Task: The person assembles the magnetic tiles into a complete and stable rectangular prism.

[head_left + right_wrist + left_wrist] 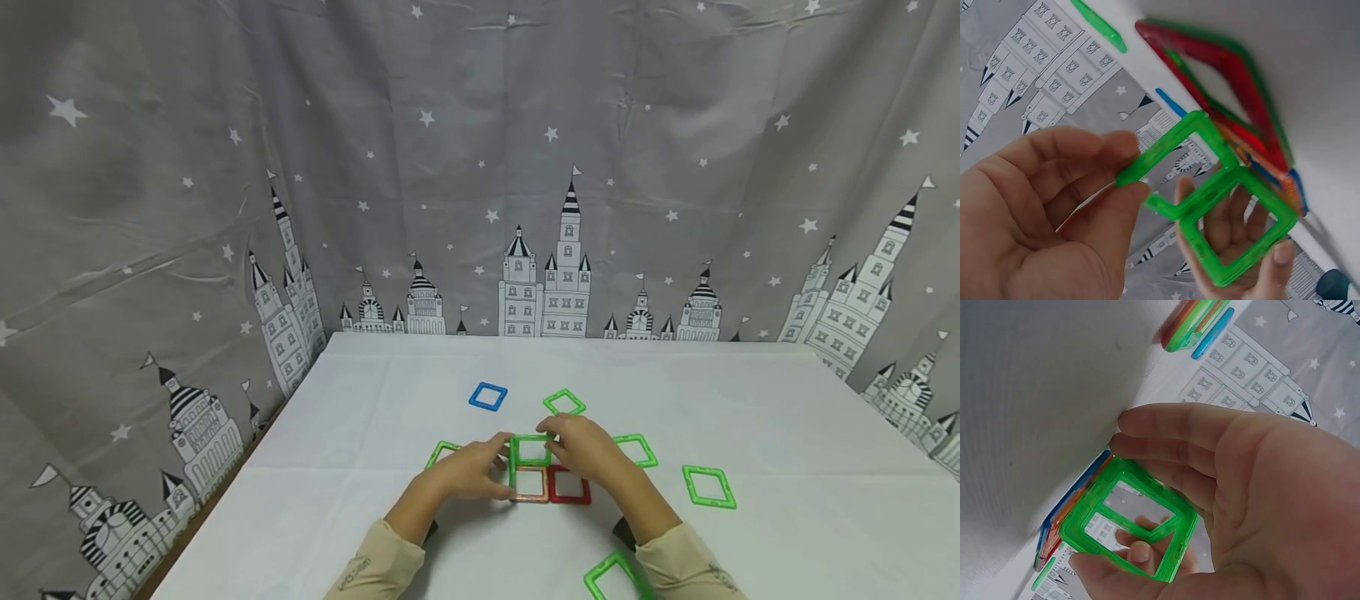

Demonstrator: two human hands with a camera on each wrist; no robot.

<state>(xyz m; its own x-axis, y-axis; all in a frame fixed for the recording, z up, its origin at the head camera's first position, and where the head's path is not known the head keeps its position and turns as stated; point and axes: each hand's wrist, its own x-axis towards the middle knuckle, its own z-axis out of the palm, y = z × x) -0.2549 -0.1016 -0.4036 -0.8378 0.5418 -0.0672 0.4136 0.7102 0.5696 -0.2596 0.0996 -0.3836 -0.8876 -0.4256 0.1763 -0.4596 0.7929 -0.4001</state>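
On the white table lie a flat orange magnetic tile (531,499) and a red one (570,499), side by side. A green tile (1094,497) stands upright along the orange tile's left edge. My left hand (468,471) holds it between thumb and fingers, the thumb at its near edge. A second green tile (1166,147) stands at the back of the orange one, meeting the first at a corner. My right hand (585,446) pinches its free side edge between thumb and fingertips. Both squares are see-through in the middle.
Behind the hands lie a blue tile (483,407) and a green tile (575,397). More loose green tiles are to the right (715,504), beside the right wrist (649,450) and near the front (602,564). Another green tile (433,454) is partly hidden by the left hand. A grey castle-print curtain (450,167) hangs behind.
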